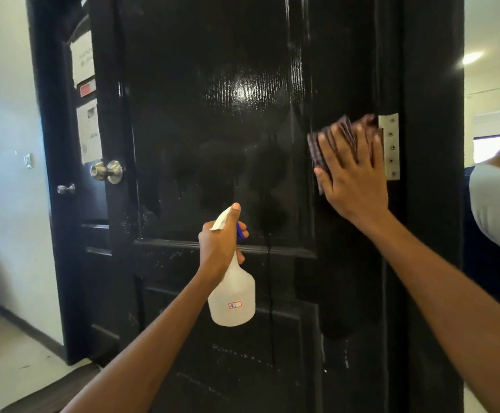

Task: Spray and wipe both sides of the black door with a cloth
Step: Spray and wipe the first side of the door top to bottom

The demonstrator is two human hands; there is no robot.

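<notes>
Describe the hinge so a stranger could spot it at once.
Start at the big black door and follow it to its right edge. Beside the cloth under the right hand sits the hinge: a pale metal plate with screws, the only light strip there.

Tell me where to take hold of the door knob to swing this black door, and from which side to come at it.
Grip the round knob on the door's left edge, fingers wrapped around its ball. Come from the front left: it juts out toward the camera on a short neck, with open space beside it. The left hand holds the spray bottle and the right hand presses the cloth, so one probably must free up first.
</notes>
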